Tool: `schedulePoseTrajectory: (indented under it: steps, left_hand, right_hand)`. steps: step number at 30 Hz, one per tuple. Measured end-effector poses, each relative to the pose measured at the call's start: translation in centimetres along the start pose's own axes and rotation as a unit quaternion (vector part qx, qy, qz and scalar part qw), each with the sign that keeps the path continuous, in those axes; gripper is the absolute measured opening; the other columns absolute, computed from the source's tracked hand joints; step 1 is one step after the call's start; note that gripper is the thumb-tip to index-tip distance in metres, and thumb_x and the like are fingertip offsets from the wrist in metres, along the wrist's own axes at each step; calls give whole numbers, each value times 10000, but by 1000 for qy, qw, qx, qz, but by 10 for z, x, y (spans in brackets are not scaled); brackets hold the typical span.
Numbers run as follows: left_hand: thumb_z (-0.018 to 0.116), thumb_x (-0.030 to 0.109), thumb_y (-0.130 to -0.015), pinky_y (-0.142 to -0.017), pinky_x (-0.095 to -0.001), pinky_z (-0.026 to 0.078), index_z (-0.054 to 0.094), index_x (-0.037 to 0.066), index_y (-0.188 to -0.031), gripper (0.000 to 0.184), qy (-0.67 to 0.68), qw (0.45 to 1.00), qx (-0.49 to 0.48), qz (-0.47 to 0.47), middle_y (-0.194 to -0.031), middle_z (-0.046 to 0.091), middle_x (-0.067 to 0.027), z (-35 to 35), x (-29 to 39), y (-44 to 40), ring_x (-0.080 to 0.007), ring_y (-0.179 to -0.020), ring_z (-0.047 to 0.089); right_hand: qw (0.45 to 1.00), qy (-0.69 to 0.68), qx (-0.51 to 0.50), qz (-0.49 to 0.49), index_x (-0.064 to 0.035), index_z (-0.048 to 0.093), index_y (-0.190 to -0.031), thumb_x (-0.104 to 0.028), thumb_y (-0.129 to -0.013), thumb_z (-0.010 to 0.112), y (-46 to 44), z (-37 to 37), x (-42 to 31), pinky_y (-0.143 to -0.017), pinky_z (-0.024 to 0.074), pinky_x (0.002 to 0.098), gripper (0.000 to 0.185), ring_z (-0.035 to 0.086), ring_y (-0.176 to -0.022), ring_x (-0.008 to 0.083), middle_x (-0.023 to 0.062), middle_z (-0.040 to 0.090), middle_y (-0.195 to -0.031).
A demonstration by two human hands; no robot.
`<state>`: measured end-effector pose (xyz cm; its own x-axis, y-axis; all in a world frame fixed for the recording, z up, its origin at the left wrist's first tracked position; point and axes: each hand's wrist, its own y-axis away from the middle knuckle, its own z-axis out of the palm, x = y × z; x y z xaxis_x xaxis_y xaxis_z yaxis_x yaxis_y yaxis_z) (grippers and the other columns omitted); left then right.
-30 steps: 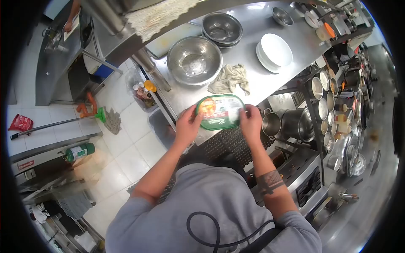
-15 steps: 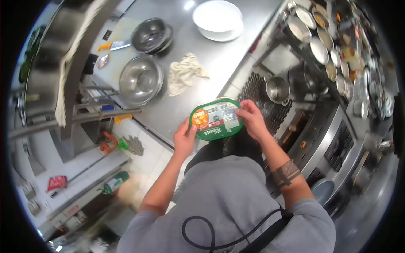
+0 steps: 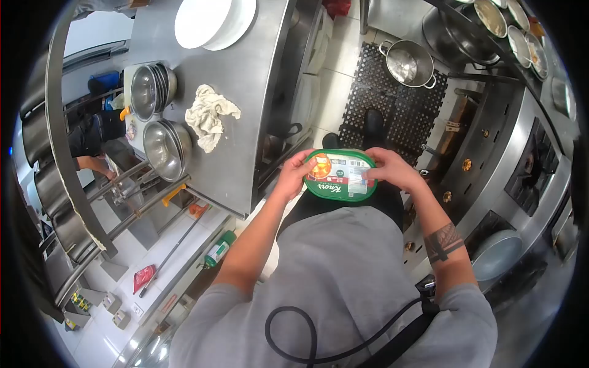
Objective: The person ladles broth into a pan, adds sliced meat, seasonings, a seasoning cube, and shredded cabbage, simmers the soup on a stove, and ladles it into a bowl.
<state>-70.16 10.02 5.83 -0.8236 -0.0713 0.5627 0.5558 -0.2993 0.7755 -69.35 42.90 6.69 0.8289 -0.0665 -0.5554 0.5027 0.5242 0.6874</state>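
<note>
A green-rimmed Knorr tub (image 3: 340,176) with a printed lid is held flat in front of my waist, its lettering upside down to me. My left hand (image 3: 296,173) is closed on its left end, the thumb on the rim. On the right end my right hand (image 3: 391,168) grips it, with the thumb over the label. The undersides of both hands' fingers are hidden by the tub. Left of the tub, a crumpled cloth (image 3: 210,116) lies on the steel table (image 3: 233,67).
Stacked metal bowls (image 3: 167,150) and white bowls (image 3: 215,21) stand on the table. A two-handled pot (image 3: 409,63) is beyond the black floor mat (image 3: 392,104). The stove (image 3: 521,159) runs along my right. Another person's arm (image 3: 95,164) shows at left.
The view has turned to the right, so the table, cloth and bowls have shifted left and the mat, pot and stove show more. Both hands still hold the tub.
</note>
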Motion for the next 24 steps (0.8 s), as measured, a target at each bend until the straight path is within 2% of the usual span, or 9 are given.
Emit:
schedulePoseTrajectory:
  steps: [4, 6, 7, 9, 13, 17, 18, 22, 24]
  left_hand:
    - [630, 319, -1062, -1089, -362, 474, 420, 1, -1536, 608, 69, 996, 63, 10, -1437, 582, -127, -18, -13, 13, -190, -1289, 580]
    - [628, 442, -1044, -1139, -387, 425, 322, 27, -1595, 754, 102, 973, 192, -73, -1511, 511, -134, -40, -26, 28, -221, -1384, 507]
    - [644, 482, -1027, -1102, -385, 464, 385, 27, -1563, 750, 43, 978, 195, -56, -1478, 538, -138, -52, -44, 38, -232, -1348, 548]
    - [584, 465, -1061, -1079, -429, 480, 452, 23, -1517, 649, -91, 977, 178, -80, -1416, 593, -117, -72, -68, 59, -243, -1322, 579]
    - [651, 378, -1042, -982, -362, 523, 596, 28, -1351, 470, -160, 972, 151, -85, -1214, 678, -73, -93, -105, 99, -188, -1138, 665]
    - [649, 244, -1043, -950, -288, 520, 616, 13, -1347, 383, -236, 959, 147, -54, -1148, 702, -44, -121, -153, 130, -131, -1078, 659]
    - [664, 224, -1034, -957, -277, 519, 614, 17, -1366, 394, -238, 958, 150, -53, -1169, 706, -43, -123, -156, 137, -122, -1069, 663]
    - [684, 273, -1025, -996, -298, 514, 616, 2, -1364, 440, -252, 955, 147, -47, -1210, 724, -80, -129, -152, 167, -149, -1116, 672]
    - [685, 288, -1024, -1008, -300, 511, 624, 11, -1356, 437, -263, 951, 152, -48, -1219, 724, -98, -136, -151, 178, -170, -1143, 673]
  right_hand:
    - [996, 67, 64, -8, 35, 640, -1279, -108, -798, 781, -59, 4, 17, -800, 552, 317, 522, 687, -919, 172, 82, 720, -1094]
    - [992, 51, 113, -31, 50, 658, -1259, -115, -797, 779, -94, 12, 24, -782, 576, 350, 505, 706, -929, 202, 112, 726, -1088]
    - [991, 57, 111, -38, 50, 658, -1259, -115, -797, 779, -110, 20, 22, -782, 576, 350, 505, 706, -929, 202, 112, 726, -1088]
    - [991, -67, 115, -26, 48, 658, -1261, -119, -813, 768, -142, 42, 17, -794, 584, 363, 491, 708, -945, 207, 117, 724, -1096]
    - [991, -99, 76, -57, 25, 673, -1185, -163, -843, 755, -216, 88, 22, -769, 568, 330, 398, 705, -923, 192, 104, 714, -1077]
    - [997, -3, 37, -73, 9, 693, -1101, -164, -874, 706, -277, 142, 39, -736, 528, 314, 286, 700, -892, 182, 81, 727, -959]
    - [994, -51, 45, -89, -34, 740, -1015, -162, -863, 701, -282, 160, 41, -664, 507, 306, 202, 664, -722, 161, 40, 710, -813]
    - [991, -78, 74, -79, -13, 723, -1070, -135, -902, 607, -315, 177, 68, -698, 511, 314, 238, 662, -805, 181, 83, 718, -944]
    - [967, -184, 133, -117, 1, 695, -1146, -126, -922, 556, -328, 169, 80, -761, 520, 332, 292, 657, -912, 196, 101, 705, -1059]
